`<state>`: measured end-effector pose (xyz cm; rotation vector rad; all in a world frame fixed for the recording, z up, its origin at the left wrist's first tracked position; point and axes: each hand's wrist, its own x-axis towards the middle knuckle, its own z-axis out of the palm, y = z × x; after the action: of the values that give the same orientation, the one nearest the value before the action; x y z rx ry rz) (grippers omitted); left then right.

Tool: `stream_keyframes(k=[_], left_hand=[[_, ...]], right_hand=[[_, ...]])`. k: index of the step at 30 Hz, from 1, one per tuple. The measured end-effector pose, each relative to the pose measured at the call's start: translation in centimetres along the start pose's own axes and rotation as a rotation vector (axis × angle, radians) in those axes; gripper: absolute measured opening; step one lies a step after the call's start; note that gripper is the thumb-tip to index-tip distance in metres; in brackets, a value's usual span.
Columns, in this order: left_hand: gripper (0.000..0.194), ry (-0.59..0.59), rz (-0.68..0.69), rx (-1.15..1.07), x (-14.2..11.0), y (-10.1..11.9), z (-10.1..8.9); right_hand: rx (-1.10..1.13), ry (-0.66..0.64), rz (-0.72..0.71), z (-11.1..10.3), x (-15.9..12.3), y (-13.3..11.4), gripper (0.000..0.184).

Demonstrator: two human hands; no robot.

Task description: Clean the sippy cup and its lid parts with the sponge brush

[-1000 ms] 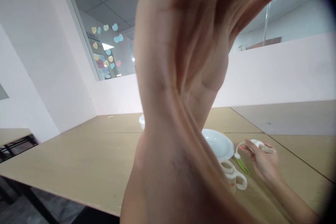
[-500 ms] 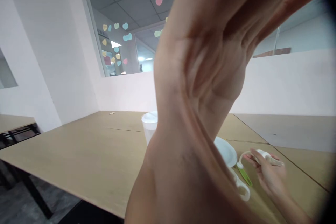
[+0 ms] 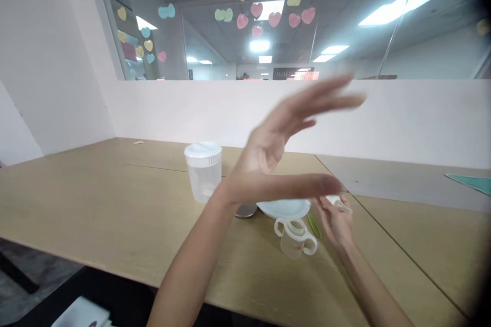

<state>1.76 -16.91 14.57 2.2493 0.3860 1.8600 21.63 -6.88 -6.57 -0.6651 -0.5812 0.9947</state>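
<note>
My left hand is raised above the table, fingers stretched out and apart, blurred by motion, holding nothing. My right hand rests low near the table, fingers closed on a small white piece that I cannot name. Just left of it stands a small clear two-handled cup, without a lid. Behind the cup lies a white plate, partly hidden by my left thumb. A green utensil lies between cup and right hand.
A clear container with a white lid stands behind the plate on the wooden table. A small dark round thing lies beside the plate. A teal sheet is at far right. A white partition with heart-decorated glass runs behind.
My left arm, which filled the view close to the camera, has dropped away and forward; the hand now hovers open over the table. The view shifted, showing the container and cup.
</note>
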Motion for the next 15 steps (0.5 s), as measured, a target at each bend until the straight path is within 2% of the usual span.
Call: stream_keyframes(k=[2,3,4,6,8,11,15], left_hand=[[0.051,-0.239,-0.084,0.015,-2.2,-2.7,0.6],[0.042,-0.297,-0.158,0.065,-3.7,-4.6,1.1],[0.036,-0.284,-0.250,0.137,-5.3,-6.6,1.6],[0.031,-0.346,-0.386,0.259,-8.5,-10.5,2.8],[0.031,-0.400,-0.428,0.359,-11.2,-13.4,3.6],[0.027,-0.443,-0.460,0.457,-13.4,-15.4,4.1],[0.022,-0.385,-0.454,0.480,-14.6,-16.3,4.1]], right_hand=[[0.002,-0.081,0.004,0.2,-0.1,0.4,0.064],[-0.006,-0.112,0.015,0.2,-0.1,0.6,0.063],[-0.021,-0.131,0.028,0.2,-0.1,0.9,0.063],[-0.067,-0.138,0.034,0.0,0.2,1.7,0.061],[-0.143,-0.156,-0.006,-0.3,0.5,2.6,0.060],[-0.327,-0.231,-0.094,-0.5,0.8,3.8,0.055],[-0.593,-0.348,-0.222,-0.5,0.7,5.0,0.046]])
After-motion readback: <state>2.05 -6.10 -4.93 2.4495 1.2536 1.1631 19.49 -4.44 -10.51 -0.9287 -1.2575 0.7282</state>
